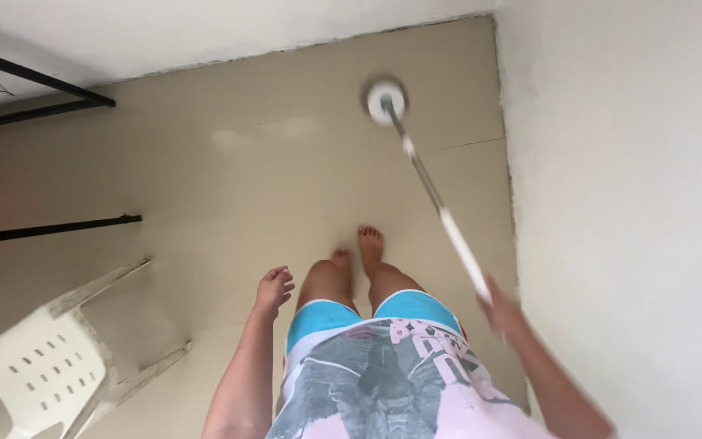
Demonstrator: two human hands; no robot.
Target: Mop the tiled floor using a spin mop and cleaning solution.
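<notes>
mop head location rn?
In the head view the mop head sits on the tiled floor upper right, near the corner by the right-hand wall.

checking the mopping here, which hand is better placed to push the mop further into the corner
Right, probably. The right hand already grips the top of the mop handle, whose round head rests on the tiled floor near the wall corner. The left hand hangs free, holding nothing, apart from the handle.
</notes>
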